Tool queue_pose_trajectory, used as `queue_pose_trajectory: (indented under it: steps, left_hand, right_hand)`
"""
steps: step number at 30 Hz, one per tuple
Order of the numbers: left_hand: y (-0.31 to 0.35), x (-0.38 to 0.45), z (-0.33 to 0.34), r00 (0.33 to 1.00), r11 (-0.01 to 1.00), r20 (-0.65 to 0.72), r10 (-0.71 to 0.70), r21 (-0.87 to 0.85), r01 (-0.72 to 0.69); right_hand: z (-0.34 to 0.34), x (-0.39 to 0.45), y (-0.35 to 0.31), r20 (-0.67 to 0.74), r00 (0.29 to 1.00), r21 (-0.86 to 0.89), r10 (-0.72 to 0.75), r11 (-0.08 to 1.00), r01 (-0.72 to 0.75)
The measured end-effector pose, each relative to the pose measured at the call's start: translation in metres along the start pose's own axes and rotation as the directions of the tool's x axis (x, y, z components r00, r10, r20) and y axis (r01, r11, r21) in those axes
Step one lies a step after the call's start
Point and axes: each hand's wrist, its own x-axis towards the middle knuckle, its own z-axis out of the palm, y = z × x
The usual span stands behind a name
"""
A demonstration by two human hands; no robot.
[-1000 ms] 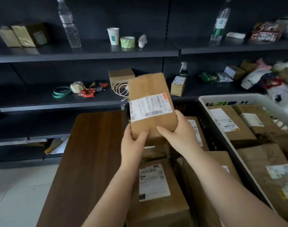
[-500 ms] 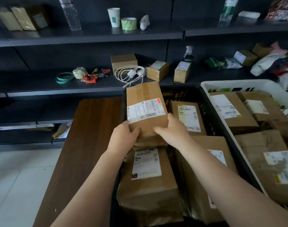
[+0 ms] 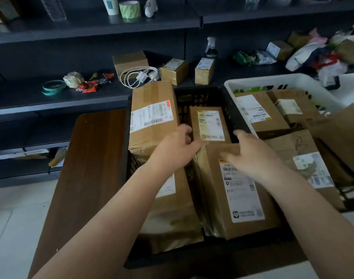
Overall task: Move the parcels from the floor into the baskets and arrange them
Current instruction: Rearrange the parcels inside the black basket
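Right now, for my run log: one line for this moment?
left hand open | right hand open | brown cardboard parcel in black plastic basket

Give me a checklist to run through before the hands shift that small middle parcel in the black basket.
1. Tall parcel set down in the black basket, neither hand gripping it: ok.
2. Left hand free: ok, fingers loose beside the small parcel.
3. Right hand free: ok, fingers straight over the front parcel.
4. Small parcel label facing up: ok.
5. Tall parcel standing steady: cannot tell; it leans on the basket's back corner.
6. Spare room in the white basket: cannot tell.
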Motion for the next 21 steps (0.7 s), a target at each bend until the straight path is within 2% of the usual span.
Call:
queue_pose_trajectory:
  steps: [2, 4, 7, 9, 11, 15, 18, 21]
  left_hand:
    - [0.005, 0.005, 0.02, 0.955, 0.97, 0.25, -0.159, 0.222, 0.103]
    - [0.005, 0.004, 0.042, 0.882, 0.941, 0.409, -0.234, 0.322, 0.101]
    - [-0.002, 0.007, 0.067, 0.78, 0.899, 0.501, -0.376, 0.401, 0.176]
    - [-0.006, 0.011, 0.078, 0.767, 0.885, 0.481, -0.425, 0.397, 0.242]
    - [-0.011, 0.015, 0.085, 0.787, 0.889, 0.431, -0.441, 0.327, 0.32]
    - [-0.019, 0.015, 0.091, 0.818, 0.901, 0.377, -0.434, 0.195, 0.388]
    - [-0.02, 0.018, 0.091, 0.788, 0.849, 0.429, -0.441, -0.086, 0.522]
    - [-0.019, 0.017, 0.087, 0.803, 0.757, 0.438, -0.405, -0.332, 0.563]
  right_hand:
    - [0.009, -0.017, 0.017, 0.108, 0.986, -0.115, 0.125, 0.987, -0.113]
    - [0.022, -0.031, 0.027, 0.125, 0.971, -0.193, 0.205, 0.965, -0.179]
    - [0.035, -0.038, 0.03, 0.083, 0.966, -0.235, 0.244, 0.947, -0.219]
    - [0.039, -0.035, 0.03, 0.077, 0.969, -0.217, 0.236, 0.952, -0.215]
    - [0.042, -0.033, 0.032, 0.071, 0.973, -0.195, 0.218, 0.96, -0.2]
    - [0.052, -0.043, 0.037, 0.035, 0.985, -0.122, 0.169, 0.979, -0.163]
    - [0.058, -0.046, 0.038, 0.01, 0.989, -0.036, 0.149, 0.988, -0.148]
    - [0.063, -0.048, 0.038, -0.014, 0.994, 0.054, 0.109, 0.993, -0.109]
